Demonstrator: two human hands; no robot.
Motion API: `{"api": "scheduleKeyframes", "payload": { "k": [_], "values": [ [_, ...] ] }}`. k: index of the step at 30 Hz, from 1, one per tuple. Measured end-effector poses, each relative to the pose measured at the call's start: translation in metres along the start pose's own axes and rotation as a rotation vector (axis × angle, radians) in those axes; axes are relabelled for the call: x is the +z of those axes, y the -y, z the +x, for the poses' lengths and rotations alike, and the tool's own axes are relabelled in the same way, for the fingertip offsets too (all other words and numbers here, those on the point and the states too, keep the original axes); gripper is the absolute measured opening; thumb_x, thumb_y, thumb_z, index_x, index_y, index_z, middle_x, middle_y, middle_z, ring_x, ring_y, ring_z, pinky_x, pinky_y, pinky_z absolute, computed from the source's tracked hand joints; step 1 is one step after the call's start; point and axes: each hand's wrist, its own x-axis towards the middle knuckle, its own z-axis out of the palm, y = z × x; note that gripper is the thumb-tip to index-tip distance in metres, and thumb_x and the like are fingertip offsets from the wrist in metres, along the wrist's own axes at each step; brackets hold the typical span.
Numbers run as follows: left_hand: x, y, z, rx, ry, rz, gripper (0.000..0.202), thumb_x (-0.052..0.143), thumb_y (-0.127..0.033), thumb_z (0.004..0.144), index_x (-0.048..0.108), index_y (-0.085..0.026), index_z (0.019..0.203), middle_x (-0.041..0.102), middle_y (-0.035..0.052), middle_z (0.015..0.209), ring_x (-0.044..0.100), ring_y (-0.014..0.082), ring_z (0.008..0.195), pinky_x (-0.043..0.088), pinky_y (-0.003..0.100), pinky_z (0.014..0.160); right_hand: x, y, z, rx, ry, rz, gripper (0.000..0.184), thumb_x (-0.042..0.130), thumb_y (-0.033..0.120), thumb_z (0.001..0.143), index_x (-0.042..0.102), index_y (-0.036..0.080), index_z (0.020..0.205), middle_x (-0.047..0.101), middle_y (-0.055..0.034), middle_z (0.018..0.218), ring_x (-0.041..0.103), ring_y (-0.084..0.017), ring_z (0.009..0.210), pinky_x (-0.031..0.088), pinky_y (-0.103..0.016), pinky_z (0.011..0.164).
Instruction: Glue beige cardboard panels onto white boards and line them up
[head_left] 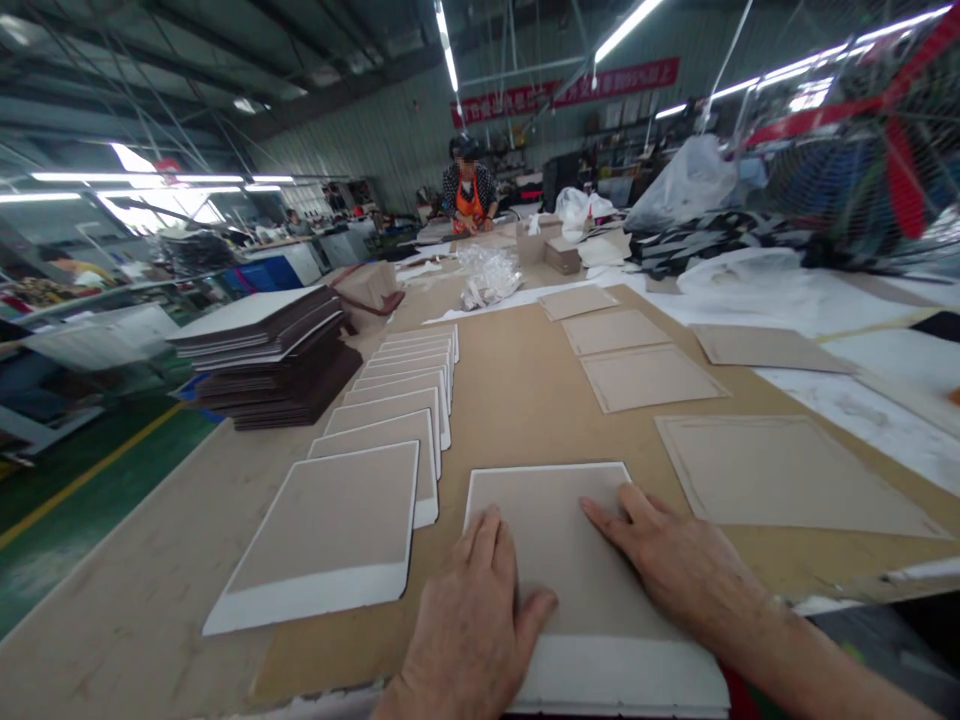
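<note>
A beige board on a white-edged sheet (577, 570) lies in front of me, its wide white strip toward my body. My left hand (480, 600) rests flat on its left side, thumb apart from the fingers. On the right side, my right hand (667, 550) presses down with fingers stretched, the index finger pointing inward. Left of it, a similar white-edged panel (330, 520) is the nearest of an overlapping row (405, 385) running away from me. Loose beige boards (795, 465) lie to the right.
A tall stack of dark, white-topped sheets (277, 350) stands on the left of the table (150, 560). Crumpled clear plastic (489, 278) lies farther back. Someone in an orange apron (469, 205) works at the far end. A large fan (862, 130) stands at right.
</note>
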Motion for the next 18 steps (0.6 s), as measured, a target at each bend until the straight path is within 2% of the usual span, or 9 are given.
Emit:
{"api": "scheduleKeyframes", "payload": {
  "k": [1,3,6,9,15,18],
  "values": [
    [0.006,-0.001,-0.006,0.010,-0.040,0.021,0.064,0.061,-0.048,0.086,0.057,-0.001,0.130,0.054,0.0260,0.140,0.053,0.0387,0.129,0.051,0.050,0.102,-0.001,-0.005,-0.003,0.034,0.019,0.026,0.062,0.042,0.004,0.089,0.049,0.032,0.143,0.058,-0.0109,0.111,0.068,-0.023,0.081,0.054,-0.031,0.060],
    [0.019,-0.002,-0.014,0.026,-0.120,0.063,0.064,0.060,-0.048,0.087,0.057,-0.002,0.130,0.052,0.0266,0.143,0.051,0.0393,0.131,0.051,0.050,0.103,-0.002,-0.018,-0.007,0.115,0.029,0.117,0.051,0.037,0.007,0.093,0.057,0.026,0.136,0.060,-0.0121,0.109,0.068,-0.023,0.079,0.054,-0.035,0.065],
    [0.036,0.000,-0.020,0.003,-0.212,0.081,0.060,0.058,-0.047,0.087,0.056,-0.006,0.130,0.050,0.0239,0.146,0.049,0.0378,0.133,0.049,0.049,0.104,-0.003,-0.034,0.000,0.240,-0.067,0.328,0.039,0.033,0.020,0.099,0.061,0.016,0.125,0.063,-0.0162,0.114,0.066,-0.027,0.091,0.051,-0.041,0.080],
    [0.043,0.001,-0.020,-0.023,-0.247,0.061,0.055,0.056,-0.045,0.088,0.055,-0.010,0.131,0.048,0.0212,0.148,0.048,0.0363,0.135,0.047,0.050,0.106,0.001,-0.041,0.017,0.278,-0.133,0.447,0.038,0.037,0.028,0.100,0.058,0.010,0.125,0.065,-0.0185,0.117,0.063,-0.029,0.105,0.046,-0.040,0.091],
    [0.043,0.000,-0.021,-0.028,-0.273,0.047,0.053,0.056,-0.044,0.089,0.055,-0.012,0.131,0.049,0.0197,0.148,0.046,0.0343,0.136,0.046,0.049,0.107,0.015,-0.044,0.037,0.252,-0.160,0.610,0.023,0.047,0.032,0.093,0.065,0.017,0.092,0.070,-0.0113,0.093,0.063,-0.025,0.085,0.045,-0.036,0.080],
    [0.044,0.000,-0.022,-0.037,-0.275,0.035,0.052,0.057,-0.044,0.089,0.056,-0.011,0.129,0.048,0.0200,0.148,0.045,0.0348,0.137,0.045,0.050,0.107,0.017,-0.047,0.036,0.278,-0.239,0.712,0.022,0.052,0.034,0.086,0.065,0.018,0.092,0.067,-0.0104,0.092,0.061,-0.025,0.084,0.044,-0.037,0.080]
  ]
}}
